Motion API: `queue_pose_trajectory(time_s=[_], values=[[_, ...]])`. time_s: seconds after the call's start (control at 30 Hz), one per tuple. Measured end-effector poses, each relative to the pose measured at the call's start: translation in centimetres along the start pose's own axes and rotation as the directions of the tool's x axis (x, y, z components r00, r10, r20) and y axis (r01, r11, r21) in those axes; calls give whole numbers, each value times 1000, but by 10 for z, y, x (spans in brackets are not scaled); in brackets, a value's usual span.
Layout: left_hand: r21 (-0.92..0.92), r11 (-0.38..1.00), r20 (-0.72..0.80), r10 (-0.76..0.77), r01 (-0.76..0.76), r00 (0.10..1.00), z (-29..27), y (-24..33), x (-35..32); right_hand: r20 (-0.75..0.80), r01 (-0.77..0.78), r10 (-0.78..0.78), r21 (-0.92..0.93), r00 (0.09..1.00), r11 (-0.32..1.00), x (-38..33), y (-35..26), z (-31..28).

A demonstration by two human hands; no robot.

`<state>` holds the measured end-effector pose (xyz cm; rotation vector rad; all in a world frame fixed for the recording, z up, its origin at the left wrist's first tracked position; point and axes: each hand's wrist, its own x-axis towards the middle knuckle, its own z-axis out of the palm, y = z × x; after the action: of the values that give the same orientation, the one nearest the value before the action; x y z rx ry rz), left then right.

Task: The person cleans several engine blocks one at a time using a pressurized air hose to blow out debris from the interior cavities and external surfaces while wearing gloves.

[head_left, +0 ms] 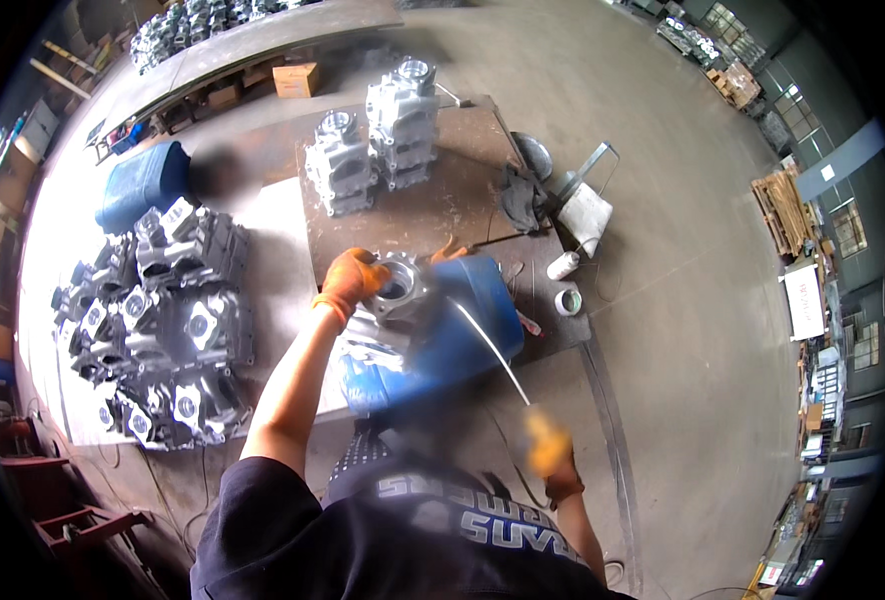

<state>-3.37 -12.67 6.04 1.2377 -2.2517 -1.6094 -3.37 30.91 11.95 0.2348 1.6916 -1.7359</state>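
My left hand (351, 285), in an orange glove, is closed on the rim of a silver metal casting (403, 290) with a round bore. The casting rests on a blue plastic drum (473, 310) that lies on its side before me. Lower right, my right hand (555, 460) is closed around the near end of a long thin metal rod (493, 352). That hand and the rod's near end are blurred. Pointing up and left, the rod's far end comes near the casting; a blur there hides whether they touch.
Several similar castings (163, 320) crowd the left side, near another blue drum (145, 185). Two casting stacks (401, 125) stand on the brown board (468, 150). A white bottle (563, 265), a round tin (568, 302) and a dark cloth (523, 198) lie right.
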Motion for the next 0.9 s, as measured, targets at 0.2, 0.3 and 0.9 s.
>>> queue_pose_trajectory(time_s=[0.2,0.3,0.9], values=[[-14,983,-116,181,-184,977,-86,64,94,369,475,-314,-779,875,408,38,48,-2],[3,938,-353,325,-346,877,-124,67,181,390,504,-335,-763,858,404,38,39,19],[303,943,-462,275,-141,843,-158,76,400,379,416,-174,-818,909,397,53,-1,87]])
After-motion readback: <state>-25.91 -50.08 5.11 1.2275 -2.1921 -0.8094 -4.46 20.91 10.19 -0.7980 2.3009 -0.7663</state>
